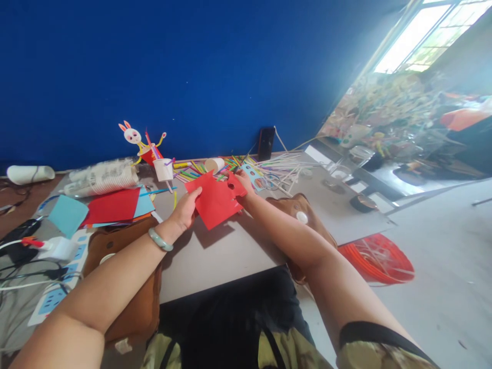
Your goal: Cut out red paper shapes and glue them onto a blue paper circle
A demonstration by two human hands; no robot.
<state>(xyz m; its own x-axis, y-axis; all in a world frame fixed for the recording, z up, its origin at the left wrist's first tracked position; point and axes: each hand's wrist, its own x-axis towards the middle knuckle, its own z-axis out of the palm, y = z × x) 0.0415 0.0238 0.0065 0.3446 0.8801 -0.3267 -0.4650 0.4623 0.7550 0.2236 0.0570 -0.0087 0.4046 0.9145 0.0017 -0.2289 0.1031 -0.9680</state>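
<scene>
1 red sheet (216, 202), pierced beside the right hand (244, 182), is pinched by it and the left hand (186, 209); further handling would call for gentleness.

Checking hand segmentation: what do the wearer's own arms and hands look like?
Left hand and right hand ungloved. Smooth, pale green bangle on the left wrist. Right sleeve: camouflage, black cuff. Left sleeve out of view.
</scene>
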